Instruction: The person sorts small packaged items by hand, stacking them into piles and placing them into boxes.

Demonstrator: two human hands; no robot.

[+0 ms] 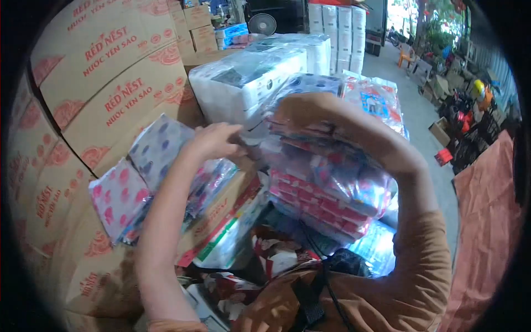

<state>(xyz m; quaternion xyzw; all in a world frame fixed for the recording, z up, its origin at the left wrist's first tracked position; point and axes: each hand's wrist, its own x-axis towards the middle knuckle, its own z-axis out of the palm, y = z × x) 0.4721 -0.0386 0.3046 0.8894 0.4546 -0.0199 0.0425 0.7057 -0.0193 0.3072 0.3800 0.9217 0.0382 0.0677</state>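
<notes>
My left hand (215, 139) reaches over flat packs, its fingers apart and nothing visible in them. Below it lie a purple-dotted plastic pack (160, 145) and a pink-dotted pack (119, 195), both on cartons. My right hand (303, 110) bends over the left edge of a tall stack of clear-wrapped packs. Its fingers are blurred and partly hidden, so their grip does not show. Within that stack are pink-and-white packs (321, 205) and, at the top back, a blue-dotted pack (314, 83). A red-and-white pack (373, 99) lies beside it.
Red Nest cartons (116, 61) rise in a wall on the left. A large wrapped white bundle (249, 77) sits ahead. Behind are a fan (262, 24) and tall white packs (336, 36). Mixed goods line the right of the walkway (412, 110), near an orange-red sheet (487, 216).
</notes>
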